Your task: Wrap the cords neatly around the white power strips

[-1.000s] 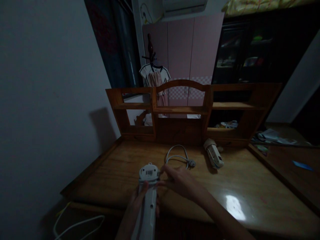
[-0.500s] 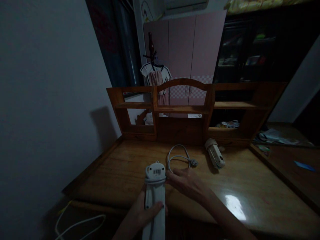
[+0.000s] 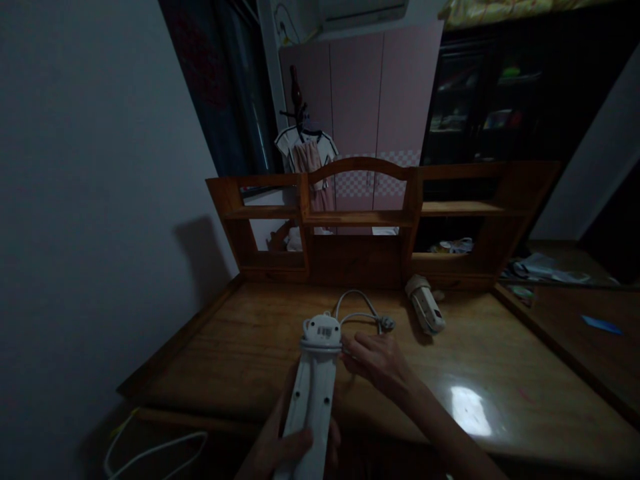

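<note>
A white power strip is tilted up over the desk's front edge, its back with a barcode label facing me. My left hand is closed around its lower part, thumb across the back. Several turns of grey power cord wrap the strip near its top end. My right hand pinches the cord just right of these turns. The free length of cord loops on the desk behind, ending in a plug.
A second power strip, its cord bundled at one end, lies at the back right of the wooden desk. Behind rises a wooden shelf unit. A wall borders the left, and a white cable hangs at lower left.
The power strip has shifted slightly right and up, leaning more. My left thumb has slid lower on it. My right hand keeps its pinch and has moved slightly right. The view has turned a little.
</note>
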